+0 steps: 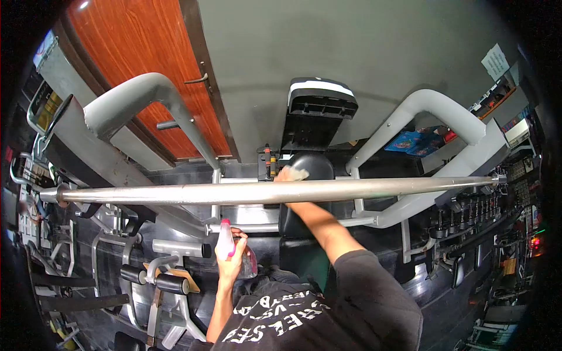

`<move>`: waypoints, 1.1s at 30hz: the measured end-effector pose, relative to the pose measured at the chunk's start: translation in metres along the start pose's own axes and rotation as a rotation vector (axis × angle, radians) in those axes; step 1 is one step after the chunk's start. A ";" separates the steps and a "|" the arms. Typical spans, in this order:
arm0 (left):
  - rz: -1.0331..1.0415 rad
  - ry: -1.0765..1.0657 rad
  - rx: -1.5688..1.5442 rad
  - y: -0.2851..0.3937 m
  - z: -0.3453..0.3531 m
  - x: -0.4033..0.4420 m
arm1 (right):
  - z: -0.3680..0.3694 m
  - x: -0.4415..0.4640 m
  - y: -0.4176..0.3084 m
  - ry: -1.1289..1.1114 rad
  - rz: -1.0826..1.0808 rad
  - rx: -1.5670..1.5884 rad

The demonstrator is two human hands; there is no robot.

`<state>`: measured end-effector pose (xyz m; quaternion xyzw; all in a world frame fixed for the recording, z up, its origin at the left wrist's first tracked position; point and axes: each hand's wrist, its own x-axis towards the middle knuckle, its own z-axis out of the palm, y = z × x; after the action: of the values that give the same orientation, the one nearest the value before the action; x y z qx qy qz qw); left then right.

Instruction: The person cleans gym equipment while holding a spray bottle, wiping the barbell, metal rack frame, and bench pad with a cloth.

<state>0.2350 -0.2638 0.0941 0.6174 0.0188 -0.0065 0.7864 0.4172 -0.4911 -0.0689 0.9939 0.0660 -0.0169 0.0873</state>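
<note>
This is a gym: a long metal bar (281,191) spans a heavy grey frame (146,86), and a black padded bench (315,167) sits lower down, crossing under the bar's middle. On the near side of the bar, a row of dumbbells (468,213) stands toward its right end, while toward its left end are an exercise machine (181,248) with black roller pads (172,284) and further metal-framed machines (117,238), all on dark flooring (433,313)

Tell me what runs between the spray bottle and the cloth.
In the head view, the silver bar and a frame rail cross between spray bottle and cloth.
</note>
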 end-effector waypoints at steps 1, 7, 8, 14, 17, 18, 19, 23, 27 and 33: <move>0.006 -0.037 0.013 0.000 0.001 0.002 | -0.018 -0.011 -0.013 -0.166 0.310 0.343; 0.009 -0.137 0.102 0.018 0.001 0.002 | 0.095 -0.099 -0.106 -0.221 -0.382 -0.366; 0.016 -0.127 0.112 0.017 0.001 0.001 | 0.101 -0.114 -0.107 -0.248 -0.413 -0.343; -0.025 -0.169 0.081 0.006 0.005 0.004 | 0.137 -0.170 -0.054 0.132 -0.595 0.151; -0.044 -0.191 0.058 0.011 0.015 0.003 | 0.118 -0.192 -0.011 0.082 -0.713 0.259; -0.042 -0.200 0.038 0.009 0.017 0.002 | 0.118 -0.202 0.006 0.070 -0.695 0.257; -0.040 -0.208 0.018 0.008 0.019 0.001 | 0.118 -0.212 0.023 0.059 -0.677 0.256; 0.046 -0.223 0.139 0.002 0.019 -0.002 | 0.097 -0.243 0.093 0.008 -0.432 0.368; 0.011 -0.196 0.128 0.006 0.027 -0.006 | 0.075 -0.227 0.120 0.236 0.171 0.759; 0.107 -0.228 0.113 0.004 0.043 -0.011 | 0.020 -0.138 0.118 0.674 0.398 0.713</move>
<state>0.2247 -0.3050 0.1082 0.6562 -0.1042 -0.0357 0.7465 0.2959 -0.6276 -0.0618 0.9053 -0.1094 0.2992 -0.2808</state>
